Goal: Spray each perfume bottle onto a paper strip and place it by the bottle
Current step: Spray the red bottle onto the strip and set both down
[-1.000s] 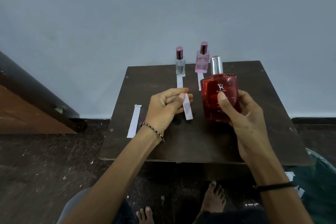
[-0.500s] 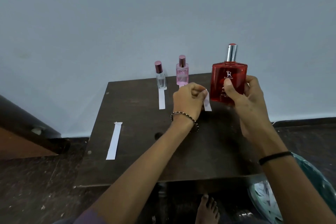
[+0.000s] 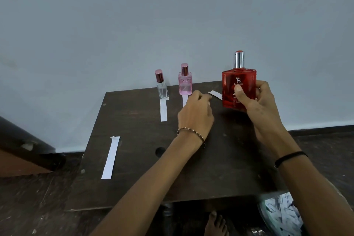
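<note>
On the dark wooden table (image 3: 134,182), a small clear bottle (image 3: 162,90) and a pink bottle (image 3: 185,84) stand at the back edge, each with a white paper strip in front (first strip (image 3: 163,110), second strip (image 3: 185,100)). My right hand (image 3: 264,113) holds a red perfume bottle (image 3: 229,90) with a silver cap upright above the back right of the table. Just left of it lies a third strip (image 3: 215,95), partly hidden behind the red bottle. My left hand (image 3: 195,117) hovers loosely curled, fingertips beside that strip's free end.
A spare paper strip (image 3: 111,158) lies at the table's left edge. The tabletop has a round hole (image 3: 160,151). A wall rises right behind the bottles. Wooden furniture (image 3: 19,159) stands at the left; a plastic bag (image 3: 281,214) and a bare foot (image 3: 216,224) are below.
My left hand carried the strip toward the back of the table and let go of it beside the red bottle. My right hand raised the red bottle toward the back right.
</note>
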The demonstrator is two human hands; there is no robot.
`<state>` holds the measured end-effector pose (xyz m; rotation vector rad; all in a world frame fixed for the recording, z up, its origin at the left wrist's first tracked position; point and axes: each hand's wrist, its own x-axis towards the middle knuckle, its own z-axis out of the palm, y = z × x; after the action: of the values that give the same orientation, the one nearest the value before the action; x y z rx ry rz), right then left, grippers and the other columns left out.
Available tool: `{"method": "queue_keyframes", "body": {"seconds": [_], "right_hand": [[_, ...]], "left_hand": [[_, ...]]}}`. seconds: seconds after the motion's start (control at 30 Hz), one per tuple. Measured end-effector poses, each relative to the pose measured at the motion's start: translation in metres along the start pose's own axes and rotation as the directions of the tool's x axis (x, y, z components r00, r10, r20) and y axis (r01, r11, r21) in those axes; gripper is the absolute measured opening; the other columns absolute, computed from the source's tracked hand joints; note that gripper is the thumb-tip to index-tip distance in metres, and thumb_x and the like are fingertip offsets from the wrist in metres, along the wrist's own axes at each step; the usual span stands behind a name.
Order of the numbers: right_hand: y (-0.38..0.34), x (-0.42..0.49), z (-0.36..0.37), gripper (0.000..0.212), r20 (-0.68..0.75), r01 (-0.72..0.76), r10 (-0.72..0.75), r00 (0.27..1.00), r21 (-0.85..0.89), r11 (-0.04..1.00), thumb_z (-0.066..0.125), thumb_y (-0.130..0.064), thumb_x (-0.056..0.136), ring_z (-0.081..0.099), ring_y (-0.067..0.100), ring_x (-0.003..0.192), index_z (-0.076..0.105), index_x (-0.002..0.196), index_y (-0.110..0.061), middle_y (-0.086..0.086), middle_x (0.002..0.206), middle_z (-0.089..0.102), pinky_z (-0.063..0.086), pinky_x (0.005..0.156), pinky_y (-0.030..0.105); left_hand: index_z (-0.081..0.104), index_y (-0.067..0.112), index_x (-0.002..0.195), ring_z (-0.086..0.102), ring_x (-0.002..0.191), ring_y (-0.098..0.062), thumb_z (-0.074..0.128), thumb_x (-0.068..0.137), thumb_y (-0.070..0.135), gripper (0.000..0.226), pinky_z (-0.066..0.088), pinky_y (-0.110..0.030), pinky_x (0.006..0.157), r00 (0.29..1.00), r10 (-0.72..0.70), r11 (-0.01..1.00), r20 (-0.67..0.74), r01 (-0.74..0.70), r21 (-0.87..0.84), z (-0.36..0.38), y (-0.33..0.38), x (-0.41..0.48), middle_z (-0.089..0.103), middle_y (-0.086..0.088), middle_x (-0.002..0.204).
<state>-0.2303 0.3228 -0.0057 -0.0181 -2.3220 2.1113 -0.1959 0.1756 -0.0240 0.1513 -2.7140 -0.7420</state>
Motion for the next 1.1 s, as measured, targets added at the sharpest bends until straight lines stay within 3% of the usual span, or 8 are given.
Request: {"method": "queue_keyframes", "body": {"seconds": [0.07,0.17,0.37,0.53,0.7,0.93,1.1], "right_hand": [[0.000,0.001,0.000,0.045,0.002,0.007,-0.007,1.000,-0.005,1.000,0.067,-0.033,0.094,0.061,0.019,0.123,0.046,0.132,-0.022,-0.002,0.131,0.061,0.051,0.106,0.045],[-0.003,0.005,-0.003,0.042,-0.006,0.024,-0.024,1.000,0.008,1.000,0.067,-0.030,0.095,0.064,0.014,0.115,0.047,0.130,-0.021,-0.005,0.124,0.063,0.054,0.102,0.042],[-0.011,0.014,-0.012,0.047,-0.068,0.057,-0.055,0.996,0.023,0.998,0.066,-0.029,0.096,0.061,0.015,0.120,0.045,0.136,-0.017,-0.002,0.133,0.061,0.053,0.100,0.038],[-0.009,0.016,-0.012,0.045,-0.058,0.070,-0.068,0.996,0.019,0.997,0.066,-0.029,0.096,0.062,0.015,0.119,0.046,0.135,-0.018,-0.003,0.131,0.061,0.054,0.096,0.034],[-0.003,0.016,-0.007,0.047,-0.037,0.089,-0.089,0.995,-0.003,0.996,0.066,-0.030,0.096,0.061,0.012,0.113,0.045,0.136,-0.018,-0.004,0.128,0.060,0.054,0.087,0.024],[0.000,0.027,0.003,0.048,0.011,0.130,-0.129,0.992,-0.043,0.991,0.069,-0.031,0.093,0.062,0.009,0.112,0.046,0.134,-0.019,-0.006,0.127,0.063,0.052,0.096,0.027],[-0.002,0.039,0.019,0.047,0.117,0.184,-0.176,0.977,-0.064,0.981,0.071,-0.027,0.092,0.063,-0.003,0.103,0.046,0.130,-0.020,-0.018,0.113,0.063,0.053,0.071,0.007]], "left_hand": [[0.064,0.016,0.125,0.056,0.111,-0.016,0.049,0.101,0.019,0.029,0.045,-0.025,0.076,0.995,0.095,0.994,-0.024,-0.094,0.058,-0.002,-0.004,-0.012,0.062,0.000,0.122],[0.060,0.015,0.133,0.053,0.124,-0.020,0.052,0.099,0.023,0.035,0.044,-0.035,0.097,0.983,0.184,0.976,0.011,-0.185,0.113,0.002,-0.001,-0.016,0.063,-0.001,0.131],[0.033,0.019,0.152,0.031,0.147,-0.019,0.037,0.105,0.036,0.051,0.019,-0.041,0.121,0.978,0.094,0.983,0.185,-0.120,0.139,0.021,0.022,0.002,0.042,-0.003,0.154],[0.037,0.024,0.150,0.017,0.152,-0.020,0.025,0.106,0.043,0.049,0.008,-0.045,0.124,0.966,0.067,0.982,0.249,-0.108,0.154,0.029,0.021,0.005,0.030,-0.003,0.161],[0.050,0.024,0.139,0.021,0.151,-0.016,0.028,0.106,0.041,0.043,0.008,-0.046,0.123,0.966,0.117,0.986,0.232,-0.141,0.092,0.022,0.010,0.009,0.040,0.000,0.156],[0.058,0.025,0.128,0.025,0.149,-0.011,0.029,0.106,0.040,0.039,0.008,-0.050,0.121,0.959,0.154,0.973,0.240,-0.189,0.132,0.003,-0.008,0.007,0.051,0.006,0.147],[0.050,0.024,0.136,0.025,0.149,-0.012,0.029,0.106,0.039,0.039,0.009,-0.052,0.121,0.944,0.178,0.969,0.279,-0.217,0.115,-0.001,-0.011,0.008,0.049,0.005,0.150]]}}
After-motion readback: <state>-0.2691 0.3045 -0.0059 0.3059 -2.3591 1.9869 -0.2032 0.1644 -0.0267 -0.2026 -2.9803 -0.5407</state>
